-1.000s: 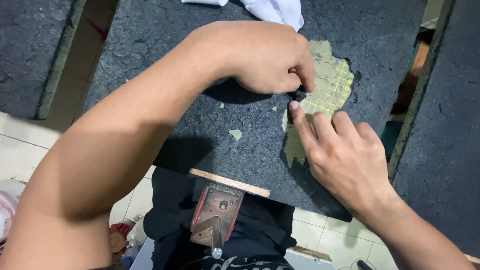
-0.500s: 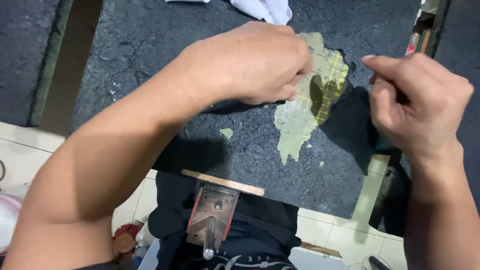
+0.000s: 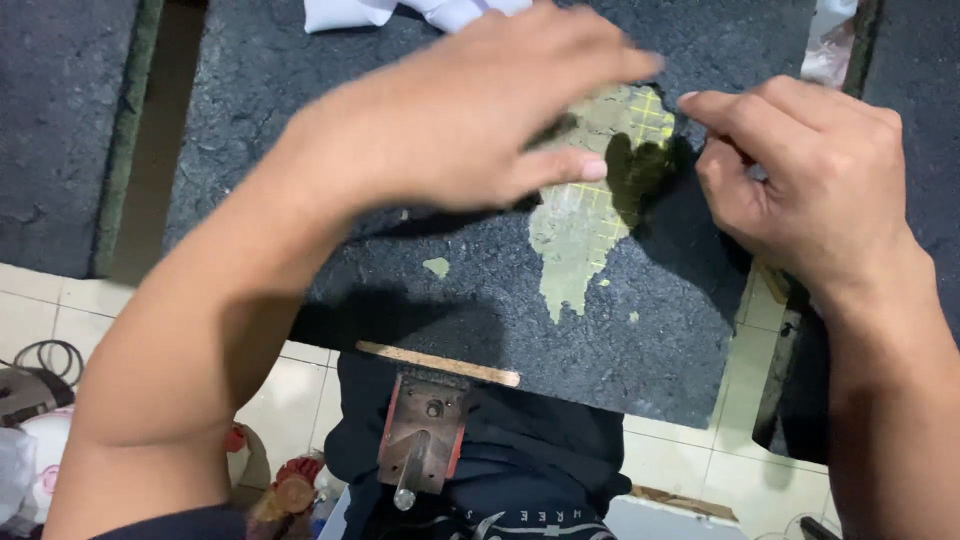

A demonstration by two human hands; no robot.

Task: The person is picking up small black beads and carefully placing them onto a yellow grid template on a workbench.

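Grip-wise, the left hand [image 3: 470, 110] was spread flat and loose, fingers stretched toward the right, holding nothing, just hovering over or resting on the dark board [image 3: 330, 150]. It was a bit blurred. The right hand [image 3: 810, 180] had its grip pinched shut at the board's right edge, thumb against fingertips; couldn't tell if anything was actually between them.

The yellowish-green patch [image 3: 585, 225] with faint grid lines sat on the right half of the board, between the two hands. Its long axis ran far-right to near-left, wide end at the far side, tapering to a point toward the near edge. A small fleck [image 3: 436, 266] lay off to its left. A wooden strip [image 3: 440, 364] and rusty metal clamp [image 3: 422, 438] sat at the near edge, white cloth [image 3: 400, 12] at the far edge.
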